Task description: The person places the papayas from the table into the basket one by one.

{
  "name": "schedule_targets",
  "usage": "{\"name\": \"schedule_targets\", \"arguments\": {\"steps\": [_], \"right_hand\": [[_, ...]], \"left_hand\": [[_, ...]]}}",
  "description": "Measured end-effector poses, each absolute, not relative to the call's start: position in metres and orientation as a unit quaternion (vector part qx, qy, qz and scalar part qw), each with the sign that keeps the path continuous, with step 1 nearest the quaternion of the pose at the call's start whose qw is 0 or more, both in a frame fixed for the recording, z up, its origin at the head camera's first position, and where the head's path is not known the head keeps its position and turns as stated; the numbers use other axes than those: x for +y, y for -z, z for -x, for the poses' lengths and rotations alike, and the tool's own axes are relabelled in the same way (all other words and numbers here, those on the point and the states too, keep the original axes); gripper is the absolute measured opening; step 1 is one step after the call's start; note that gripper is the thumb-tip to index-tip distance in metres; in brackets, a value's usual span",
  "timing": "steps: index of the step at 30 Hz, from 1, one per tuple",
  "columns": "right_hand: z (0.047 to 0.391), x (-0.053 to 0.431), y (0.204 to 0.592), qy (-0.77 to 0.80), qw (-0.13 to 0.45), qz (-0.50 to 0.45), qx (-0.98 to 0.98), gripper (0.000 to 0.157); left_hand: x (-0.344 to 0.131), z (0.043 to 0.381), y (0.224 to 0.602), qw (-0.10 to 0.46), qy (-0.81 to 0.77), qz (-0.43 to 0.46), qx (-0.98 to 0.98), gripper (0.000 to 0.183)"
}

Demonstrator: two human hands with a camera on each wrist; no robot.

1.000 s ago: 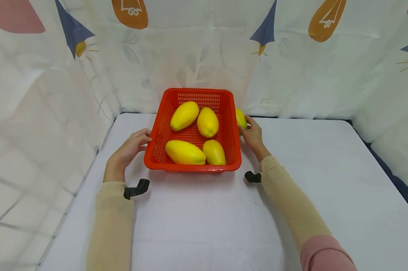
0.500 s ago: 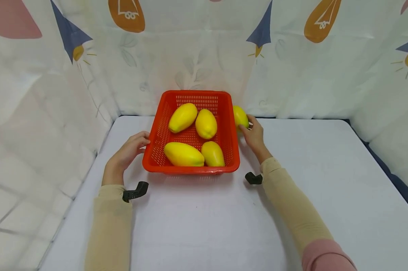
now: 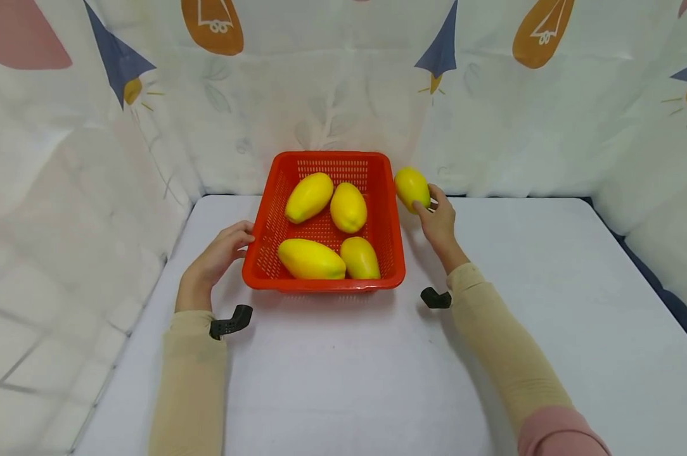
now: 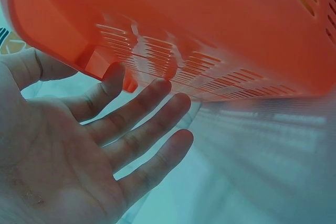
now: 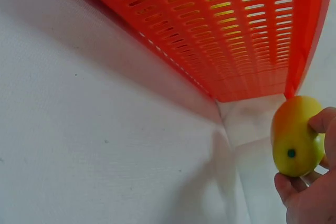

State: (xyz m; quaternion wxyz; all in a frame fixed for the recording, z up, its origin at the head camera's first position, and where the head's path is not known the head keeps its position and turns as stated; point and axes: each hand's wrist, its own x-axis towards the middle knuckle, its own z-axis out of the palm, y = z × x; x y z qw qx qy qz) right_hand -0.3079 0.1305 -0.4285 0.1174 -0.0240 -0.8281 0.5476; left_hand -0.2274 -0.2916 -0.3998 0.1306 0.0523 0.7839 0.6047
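A red plastic basket (image 3: 323, 284) stands on the white table with several yellow mangoes (image 3: 312, 259) inside. Beside its left wall is my left hand (image 3: 213, 256), the fingertips at the rim. In the left wrist view this hand's fingers (image 4: 149, 135) are spread and loosely bent near the slotted wall, gripping nothing. My right hand (image 3: 439, 221) pinches another yellow mango (image 3: 411, 188) between thumb and fingers, just outside the basket's back right corner. The right wrist view shows that mango (image 5: 298, 137) raised to about rim height, with a dark spot on its end.
The white table (image 3: 332, 380) runs out around the basket on the front and right. A printed white curtain (image 3: 343, 95) hangs close behind the basket, and another stretch of curtain (image 3: 47, 253) lines the left side.
My right hand has lifted the mango from low beside the basket's right wall, moving it up and slightly right, so more of it shows. The left hand stays at the rim.
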Motion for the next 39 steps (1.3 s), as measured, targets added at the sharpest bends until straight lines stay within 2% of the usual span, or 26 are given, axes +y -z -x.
{"name": "schedule_targets", "arguments": {"steps": [14, 19, 39], "right_hand": [[0.298, 0.126, 0.392, -0.576, 0.146, -0.011, -0.804, 0.057], [0.293, 0.122, 0.380, -0.592, 0.147, -0.036, -0.791, 0.053], [0.263, 0.094, 0.359, -0.573, 0.081, -0.128, -0.805, 0.054]], "left_hand": [[-0.295, 0.226, 0.395, 0.126, -0.610, -0.053, 0.780, 0.023], [-0.295, 0.227, 0.394, 0.124, -0.610, -0.057, 0.781, 0.023], [-0.293, 0.226, 0.398, 0.134, -0.609, -0.057, 0.779, 0.022]]}}
